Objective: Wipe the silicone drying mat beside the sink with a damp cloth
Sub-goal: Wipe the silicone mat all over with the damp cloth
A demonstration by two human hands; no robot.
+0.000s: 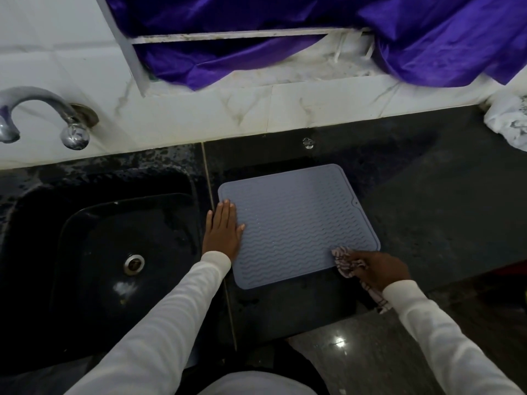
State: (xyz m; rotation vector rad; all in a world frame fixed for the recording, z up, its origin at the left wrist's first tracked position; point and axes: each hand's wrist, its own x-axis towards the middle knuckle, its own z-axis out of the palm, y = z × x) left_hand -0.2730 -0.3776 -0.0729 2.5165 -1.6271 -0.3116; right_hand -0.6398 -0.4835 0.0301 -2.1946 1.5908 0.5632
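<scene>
A grey silicone drying mat (299, 223) with wavy ridges lies flat on the dark counter, just right of the sink. My left hand (224, 230) rests flat on the mat's left edge, fingers straight. My right hand (379, 270) grips a striped pink-and-white cloth (346, 262) at the mat's near right corner. The cloth touches that corner, and its tail hangs out below my wrist.
A black sink (114, 252) with a metal drain sits to the left, and a chrome tap (42, 115) juts from the tiled wall above it. Purple fabric (285, 38) hangs over the window ledge. A white crumpled cloth (510, 121) lies at the far right.
</scene>
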